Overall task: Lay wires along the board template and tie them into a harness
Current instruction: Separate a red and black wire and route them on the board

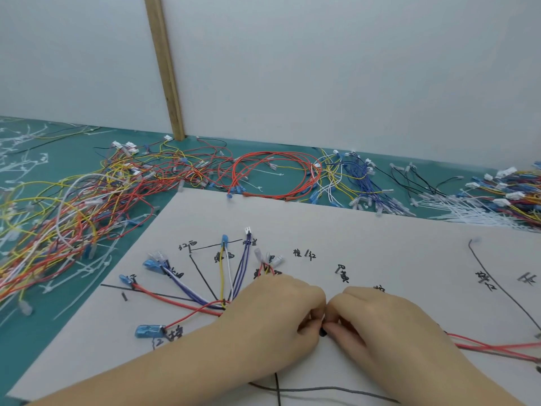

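A white board template (380,247) with black drawn lines and handwritten labels lies in front of me. Red, yellow, white and purple wires (225,276) fan out over it from a bundle point under my left hand (278,312). My left hand rests on the bundle with fingers curled, pinching it at the fingertips. My right hand (380,326) meets it fingertip to fingertip, pinching a small dark piece (323,332) on the bundle. Red wires (491,345) run out to the right from under my right hand.
A large tangle of loose coloured wires (87,200) covers the green mat at left. A red wire coil (275,174), blue and black wire sets and white cable ties (474,212) lie along the back. A wooden strip (167,68) stands against the wall.
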Demonstrator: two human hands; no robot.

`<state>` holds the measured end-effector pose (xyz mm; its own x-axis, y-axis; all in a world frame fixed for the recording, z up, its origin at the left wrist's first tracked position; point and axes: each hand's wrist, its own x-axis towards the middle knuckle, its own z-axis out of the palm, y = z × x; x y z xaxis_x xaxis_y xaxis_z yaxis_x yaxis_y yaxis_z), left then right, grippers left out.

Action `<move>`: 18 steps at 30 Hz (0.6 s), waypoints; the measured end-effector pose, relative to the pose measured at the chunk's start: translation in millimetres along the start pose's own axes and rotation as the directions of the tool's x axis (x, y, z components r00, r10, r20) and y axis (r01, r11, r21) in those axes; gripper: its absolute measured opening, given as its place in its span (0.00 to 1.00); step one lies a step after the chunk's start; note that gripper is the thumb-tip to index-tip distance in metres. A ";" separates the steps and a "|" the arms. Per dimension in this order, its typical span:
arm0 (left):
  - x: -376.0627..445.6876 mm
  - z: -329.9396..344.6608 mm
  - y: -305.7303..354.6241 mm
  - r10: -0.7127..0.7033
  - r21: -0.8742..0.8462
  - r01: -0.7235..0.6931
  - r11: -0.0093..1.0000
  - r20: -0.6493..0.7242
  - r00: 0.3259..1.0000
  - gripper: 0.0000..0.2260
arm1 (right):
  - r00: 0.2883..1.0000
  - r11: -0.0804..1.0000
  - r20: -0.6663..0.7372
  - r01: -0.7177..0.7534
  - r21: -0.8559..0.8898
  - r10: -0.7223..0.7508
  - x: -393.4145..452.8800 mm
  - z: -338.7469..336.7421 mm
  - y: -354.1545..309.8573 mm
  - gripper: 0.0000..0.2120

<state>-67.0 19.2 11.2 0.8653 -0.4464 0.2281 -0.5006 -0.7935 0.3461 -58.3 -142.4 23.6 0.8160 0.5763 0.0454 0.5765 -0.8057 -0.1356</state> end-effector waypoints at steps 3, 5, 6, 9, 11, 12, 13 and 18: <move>-0.9 0.4 1.5 -0.008 0.049 0.007 0.999 0.015 1.000 0.04 | 1.000 1.000 -0.016 0.010 0.012 -0.010 -1.7 0.5 1.4 0.13; -0.8 0.2 2.8 -0.010 0.100 0.007 0.995 0.028 1.000 0.06 | 0.999 1.000 -0.030 0.019 0.018 -0.018 -1.8 0.3 2.2 0.14; -0.8 0.0 3.7 -0.012 0.120 0.008 0.993 0.035 0.999 0.07 | 0.999 1.000 -0.033 0.024 0.020 -0.023 -1.4 0.2 3.0 0.14; -1.3 -0.8 6.5 -0.019 0.157 0.012 0.988 0.047 0.999 0.08 | 0.999 0.997 -0.037 0.040 0.064 -0.038 1.1 -0.8 6.5 0.12; -1.5 -3.6 8.2 -0.029 0.141 0.023 0.990 0.044 0.999 0.09 | 0.998 0.995 -0.040 0.042 0.088 -0.039 3.3 -2.6 7.5 0.11; -1.6 -5.8 8.6 -0.034 0.107 0.030 0.994 0.037 0.999 0.10 | 0.998 0.995 -0.038 0.046 0.084 -0.043 3.8 -3.6 7.4 0.10; -2.0 -8.6 9.0 -0.038 0.059 0.036 0.998 0.025 0.999 0.10 | 0.998 0.996 -0.033 0.050 0.079 -0.048 4.2 -4.6 6.9 0.10; -12.7 -37.0 4.0 -0.011 -0.136 -0.006 0.991 -0.130 0.991 0.08 | 0.997 0.994 0.010 0.073 0.081 -0.074 2.4 -13.6 7.9 0.14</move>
<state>-81.0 36.9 43.3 0.8601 -0.3796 0.3408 -0.5051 -0.7272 0.4649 -51.2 -149.2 36.1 0.7709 0.6353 0.0457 0.6289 -0.7480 -0.2121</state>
